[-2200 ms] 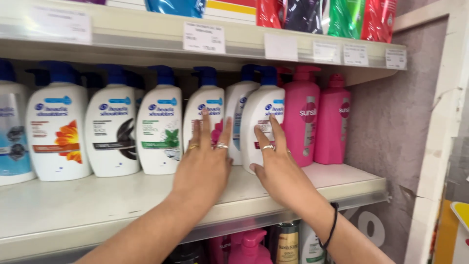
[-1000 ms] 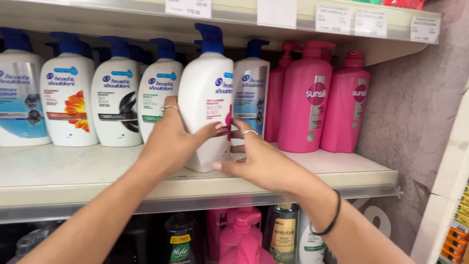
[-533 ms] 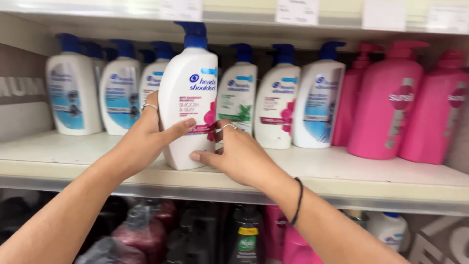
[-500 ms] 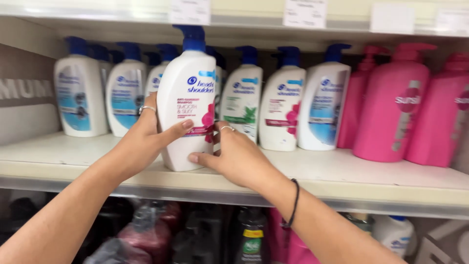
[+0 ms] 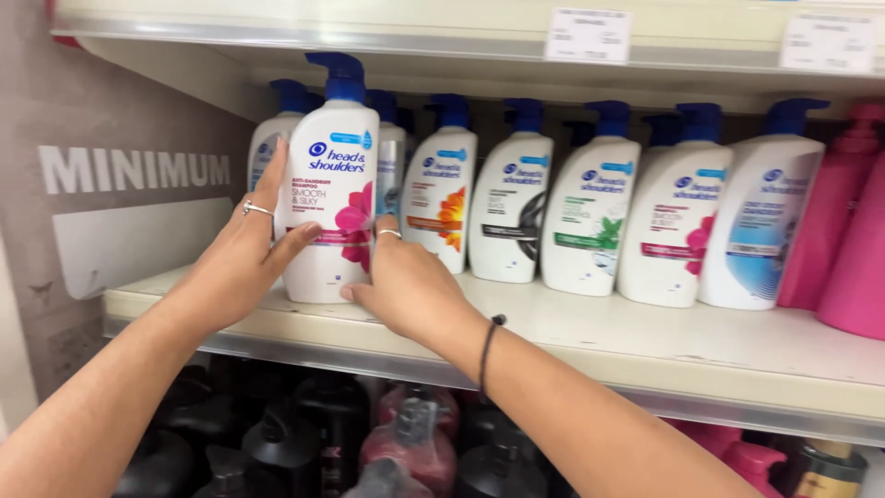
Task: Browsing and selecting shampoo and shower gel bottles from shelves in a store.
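in the head view, both hands close on one white pump bottle (image 5: 329, 198) with a blue pump top and a pink flower on its label. it stands upright at the front edge of the cream shelf (image 5: 645, 341), at the left end of the row. the left hand (image 5: 241, 258), a ring on one finger, wraps the bottle's left side, thumb lying across the lower front. the right hand (image 5: 406, 286) grips the bottle's lower right edge, fingertips at its base, a ring on one finger and a dark band at the wrist. right of the bottle stands a row of white bottles (image 5: 590, 212) with blue pumps, set further back on the shelf. beyond that row, pink bottles (image 5: 843, 249) stand at the far right. left of the bottle, a grey side panel (image 5: 120, 212) closes off the shelf. below the shelf, dark bottles (image 5: 304, 433) show, blurred.
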